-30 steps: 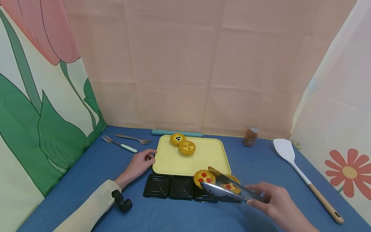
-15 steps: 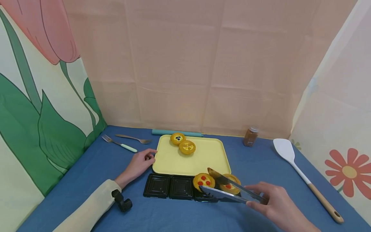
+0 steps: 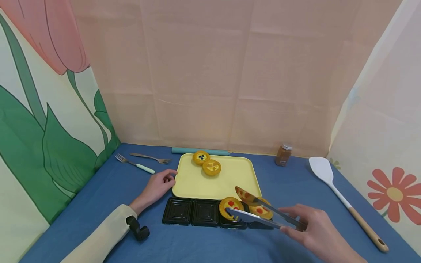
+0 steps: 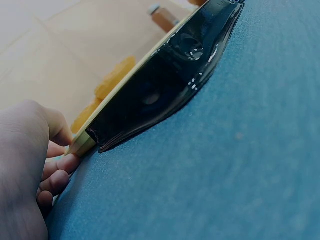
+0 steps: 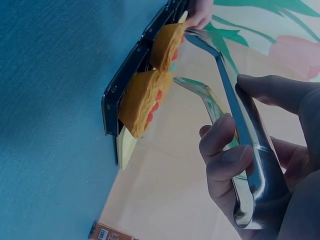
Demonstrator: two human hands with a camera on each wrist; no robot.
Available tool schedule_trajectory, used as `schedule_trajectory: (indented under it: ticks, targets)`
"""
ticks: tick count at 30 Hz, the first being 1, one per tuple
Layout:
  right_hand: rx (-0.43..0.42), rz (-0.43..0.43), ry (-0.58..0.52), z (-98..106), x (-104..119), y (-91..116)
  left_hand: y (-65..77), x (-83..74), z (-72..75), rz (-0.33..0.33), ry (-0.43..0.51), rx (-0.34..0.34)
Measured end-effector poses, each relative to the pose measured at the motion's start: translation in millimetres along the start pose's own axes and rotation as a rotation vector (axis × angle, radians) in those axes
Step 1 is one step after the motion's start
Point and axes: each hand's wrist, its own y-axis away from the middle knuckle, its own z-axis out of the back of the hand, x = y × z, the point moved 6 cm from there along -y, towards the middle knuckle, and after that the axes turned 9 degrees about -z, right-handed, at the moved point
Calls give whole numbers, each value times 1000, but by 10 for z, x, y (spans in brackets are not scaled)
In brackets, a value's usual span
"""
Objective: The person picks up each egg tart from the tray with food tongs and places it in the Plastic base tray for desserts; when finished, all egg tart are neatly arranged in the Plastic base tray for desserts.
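My right hand (image 3: 310, 228) grips metal tongs (image 5: 235, 105), whose arms are spread apart. Their tips hover over a tart with red toppings (image 3: 227, 207) in the third compartment of the black tray (image 3: 205, 212). Another red-topped tart (image 3: 263, 212), partly hidden behind the tongs, sits in the rightmost compartment. In the right wrist view the tongs stand clear of both tarts. My left hand (image 3: 158, 186) pinches the left rim of the yellow tray (image 3: 236, 175) with curled fingers. On that tray lie a tart with dark dots (image 3: 201, 157) and a tart with yellow pieces (image 3: 212, 167).
Two forks lie at left, one with a pale green handle (image 3: 145, 168), one brownish (image 3: 144, 155). A teal rod (image 3: 200, 151) lies behind the yellow tray. A brown spice jar (image 3: 283, 155) stands at back right. A white spatula with wooden handle (image 3: 338, 195) lies along the right.
The tongs' arms have spread and their tips have risen slightly off the left red-topped tart. That tart has settled lower in its compartment. My left hand has stayed in place.
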Motion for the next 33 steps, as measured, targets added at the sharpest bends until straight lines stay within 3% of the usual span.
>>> schedule_trajectory:
  ticks: [15,33]
  targets:
    - [-149,-70,-11,75,81,-65,4,1,1,4,-3,-2]
    - [-249,27,25,102,220,-413,1,1,-1,11,7,-1]
